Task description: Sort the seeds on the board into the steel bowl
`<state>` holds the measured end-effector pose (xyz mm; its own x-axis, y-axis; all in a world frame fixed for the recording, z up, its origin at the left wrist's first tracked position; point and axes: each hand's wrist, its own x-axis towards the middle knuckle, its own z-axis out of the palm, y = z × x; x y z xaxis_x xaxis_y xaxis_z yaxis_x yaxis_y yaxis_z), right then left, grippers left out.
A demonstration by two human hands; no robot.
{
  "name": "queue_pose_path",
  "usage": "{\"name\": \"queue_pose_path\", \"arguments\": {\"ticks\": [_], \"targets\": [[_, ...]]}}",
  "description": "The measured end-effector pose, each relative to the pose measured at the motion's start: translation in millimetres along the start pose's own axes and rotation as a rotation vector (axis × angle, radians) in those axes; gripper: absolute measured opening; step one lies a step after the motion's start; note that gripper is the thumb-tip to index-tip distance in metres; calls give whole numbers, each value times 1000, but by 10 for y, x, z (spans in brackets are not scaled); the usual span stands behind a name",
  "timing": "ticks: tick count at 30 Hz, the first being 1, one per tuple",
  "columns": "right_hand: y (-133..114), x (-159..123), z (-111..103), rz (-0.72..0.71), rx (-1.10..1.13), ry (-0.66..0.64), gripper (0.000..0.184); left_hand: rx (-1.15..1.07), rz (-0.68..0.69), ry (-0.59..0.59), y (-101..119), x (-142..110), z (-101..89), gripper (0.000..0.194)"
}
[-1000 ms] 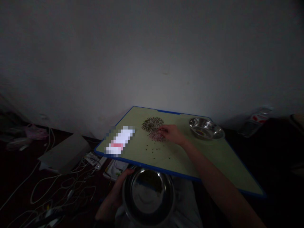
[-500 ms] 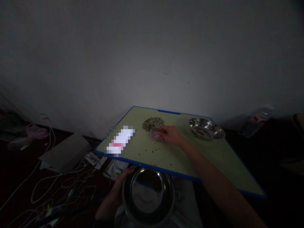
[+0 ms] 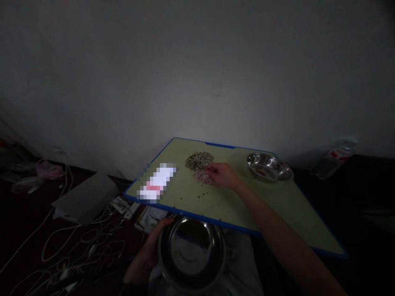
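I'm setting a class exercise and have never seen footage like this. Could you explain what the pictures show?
There's no machine: these are a person's bare hands, filmed by a head-worn camera looking forward and down. The left hand holds a steel bowl below the near edge of a blue-edged tabletop. On the tabletop, the right hand's fingertips are at a pile of dark and pale seed-like bits, too blurred to name. A second metal bowl sits to the right; a pixelated bright patch lies left.

Anything held by the right hand was too small to tell, as was the kind of the speckled grains. The steel bowl hid most fingers of the left hand, and blocky pixels blurred a bright rectangle.
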<state>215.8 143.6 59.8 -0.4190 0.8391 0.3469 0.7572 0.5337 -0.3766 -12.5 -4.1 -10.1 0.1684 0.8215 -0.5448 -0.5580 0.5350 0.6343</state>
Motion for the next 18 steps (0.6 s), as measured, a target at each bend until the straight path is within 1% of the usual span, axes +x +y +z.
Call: {"name": "queue_pose_path", "arguments": {"ticks": [4, 9, 14, 18], "targets": [[4, -1, -12, 20, -11, -6, 20, -14, 7, 24, -19, 27, -51, 13], [-5, -8, -7, 8, -22, -30, 19, -8, -1, 21, -8, 12, -31, 14], [-31, -17, -2, 2, -5, -36, 19, -27, -7, -27, -16, 12, -27, 15], [-40, -18, -29, -4, 9, -36, 21, -42, 32, -6, -24, 23, -36, 11]]}}
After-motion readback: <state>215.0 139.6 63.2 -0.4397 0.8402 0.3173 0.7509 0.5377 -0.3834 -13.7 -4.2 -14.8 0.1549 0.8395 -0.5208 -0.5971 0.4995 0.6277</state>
